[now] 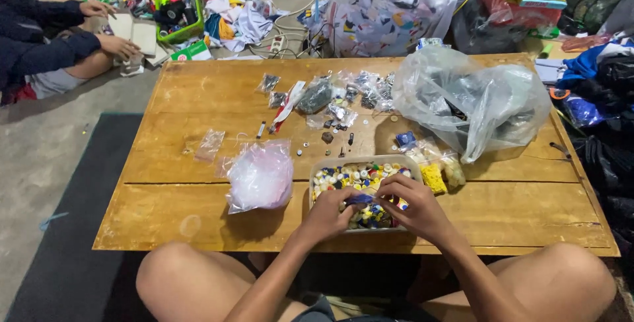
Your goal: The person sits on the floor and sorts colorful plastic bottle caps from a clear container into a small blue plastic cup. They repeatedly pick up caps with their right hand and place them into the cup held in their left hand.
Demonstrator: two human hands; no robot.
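Seen from the head camera, a seated person's left hand and right hand meet over a clear tray of small coloured pieces on a low wooden table, both pinching a small blue piece between fingertips. A pinkish plastic bag lies just left; a large clear bag sits behind.

My hands, left and right, meet over the tray at the table's near edge. A small bag lies just left of the tray, a big bag behind it to the right, and packets lie mid-table behind.
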